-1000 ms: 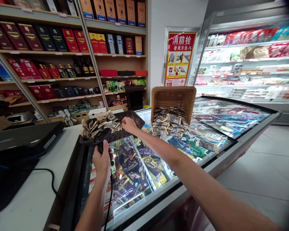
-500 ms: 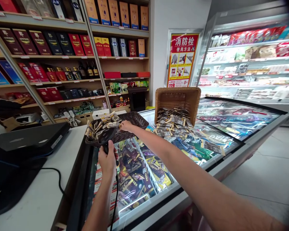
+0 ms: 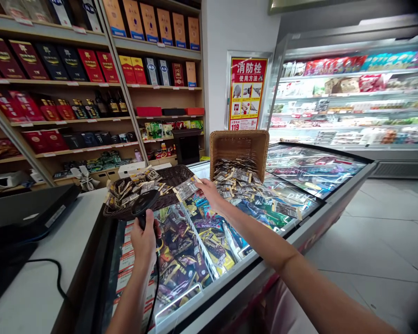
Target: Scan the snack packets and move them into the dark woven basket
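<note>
My left hand is wrapped round the handle of a black barcode scanner, its cord hanging down over the freezer glass. Between the fingers of my right hand is a small flat snack packet, clear with print and yellowish ends. That packet is held over the freezer, just right of the scanner head. Behind the scanner, a dark wicker basket has similar packets heaped in its left part. To the right, a tan wicker basket lies tipped on its side, more packets spilling from its mouth.
Both baskets rest on a glass-topped chest freezer full of wrapped goods. A white counter with a black device borders it at left. Shelves of boxed bottles stand behind, and a refrigerated display at back right.
My right hand has moved from the dark basket toward the tan one, with the snack packet now plainly in its fingers. The scanner stays in my left hand. The view has swung right.
</note>
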